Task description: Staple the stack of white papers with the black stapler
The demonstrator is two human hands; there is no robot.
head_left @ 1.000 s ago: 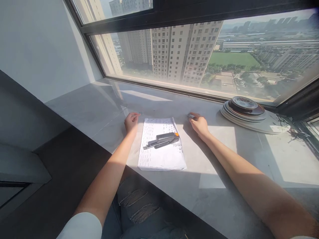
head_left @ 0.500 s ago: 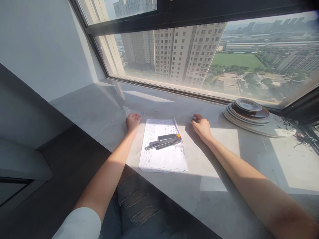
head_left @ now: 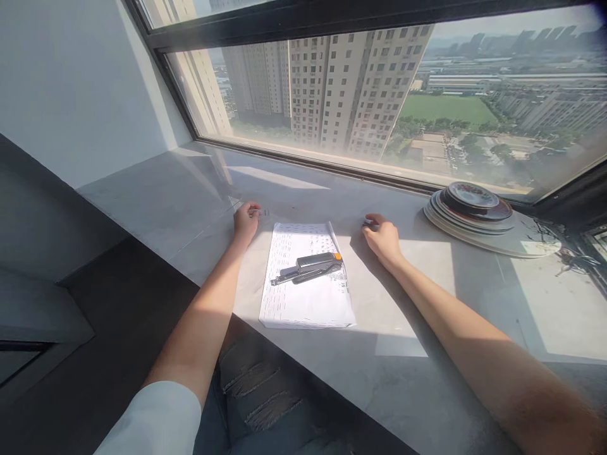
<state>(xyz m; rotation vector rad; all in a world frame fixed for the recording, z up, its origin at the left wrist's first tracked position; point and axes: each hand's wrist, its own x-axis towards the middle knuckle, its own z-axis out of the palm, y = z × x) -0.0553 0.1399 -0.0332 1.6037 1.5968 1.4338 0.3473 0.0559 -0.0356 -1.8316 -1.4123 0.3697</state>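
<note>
A black stapler with an orange end point(head_left: 318, 265) lies opened out on printed sheets of paper point(head_left: 310, 306) between my hands. My left hand point(head_left: 245, 225) is left of the paper's far corner, fingers pinched around a thin, pale bit too small to name. Just right of those fingertips, tiny bluish pieces point(head_left: 266, 213) rest on the countertop. To the right of the paper, my right hand point(head_left: 382, 241) is closed, its fingertips around a small dark object that is mostly hidden. Neither hand touches the stapler or the paper.
A stack of plates point(head_left: 469, 215) stands at the right by the window point(head_left: 332, 95), with dark, wiry stems point(head_left: 545, 237) beside it. The pale countertop point(head_left: 403, 385) has a diagonal front edge, above my legs in ripped jeans point(head_left: 258, 392).
My left hand has shifted slightly away from me and to the left. My right hand stays in about the same place. The view has tilted a little; stapler and paper lie as before.
</note>
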